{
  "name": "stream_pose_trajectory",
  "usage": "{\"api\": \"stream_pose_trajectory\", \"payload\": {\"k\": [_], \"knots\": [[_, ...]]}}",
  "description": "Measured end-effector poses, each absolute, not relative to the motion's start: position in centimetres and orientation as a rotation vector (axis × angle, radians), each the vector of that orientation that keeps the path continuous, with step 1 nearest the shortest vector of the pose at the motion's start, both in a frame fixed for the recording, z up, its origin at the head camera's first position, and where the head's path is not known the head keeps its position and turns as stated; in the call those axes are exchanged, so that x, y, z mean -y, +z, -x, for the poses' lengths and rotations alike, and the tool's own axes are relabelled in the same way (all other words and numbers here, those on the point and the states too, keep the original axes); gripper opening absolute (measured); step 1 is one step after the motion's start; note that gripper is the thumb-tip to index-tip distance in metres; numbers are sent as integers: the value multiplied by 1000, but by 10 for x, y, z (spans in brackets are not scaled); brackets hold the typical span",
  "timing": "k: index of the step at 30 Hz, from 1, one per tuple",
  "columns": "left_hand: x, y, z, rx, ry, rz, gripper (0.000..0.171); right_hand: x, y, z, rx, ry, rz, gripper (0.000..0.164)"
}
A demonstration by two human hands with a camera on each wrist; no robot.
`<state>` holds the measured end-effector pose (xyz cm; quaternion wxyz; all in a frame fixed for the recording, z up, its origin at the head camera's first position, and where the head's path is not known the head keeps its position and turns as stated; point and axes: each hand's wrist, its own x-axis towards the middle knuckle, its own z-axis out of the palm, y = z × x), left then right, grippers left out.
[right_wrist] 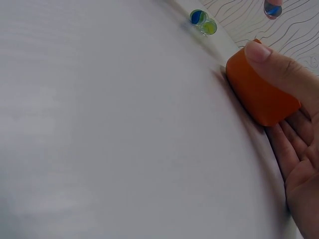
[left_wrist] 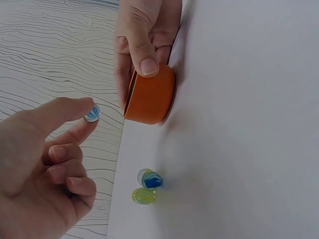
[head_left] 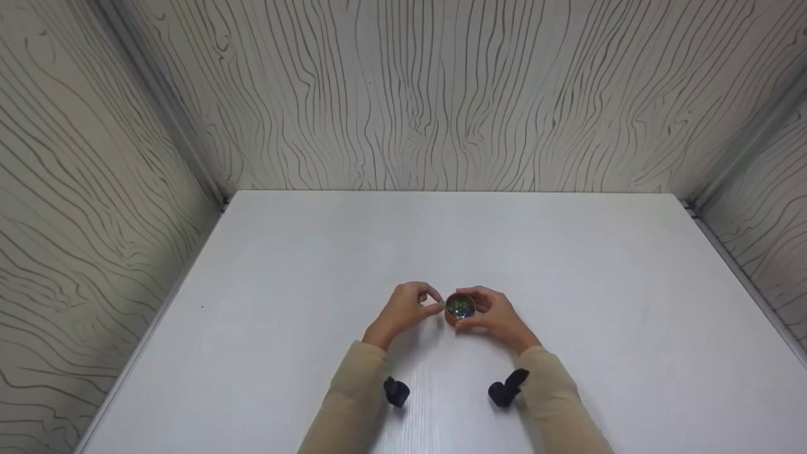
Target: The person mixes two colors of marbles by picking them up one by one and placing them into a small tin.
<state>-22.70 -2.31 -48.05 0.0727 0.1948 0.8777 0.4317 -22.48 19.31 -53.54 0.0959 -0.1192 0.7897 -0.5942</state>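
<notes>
Left hand point(head_left: 403, 310): fingertips pinch a marble point(left_wrist: 91, 113). In the head view, the upright cup point(left_wrist: 150, 99) lies just beside this marble, at 3 o'clock; round, no long axis. Right hand point(head_left: 497, 316): clamped around the cup from 3 o'clock.

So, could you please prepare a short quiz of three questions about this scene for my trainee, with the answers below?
1. The marble which the left hand pinches is: A) plain red, B) blue-striped, C) solid black.
2. True or false: the right hand holds nothing.
3. Fill the gap: loose marbles lie on the white ____.

Key:
1. B
2. False; it holds an orange cup.
3. table
</notes>
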Motion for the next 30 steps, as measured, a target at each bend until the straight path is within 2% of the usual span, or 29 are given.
{"api": "stream_pose_trajectory", "payload": {"k": [16,30], "knots": [[18,-486,231,-2649,1287,-668,11,-192,-536,225,-2361,-1753,339,65],[11,-477,228,-2634,1261,-613,13,-194,-536,225,-2364,-1755,367,64]]}}
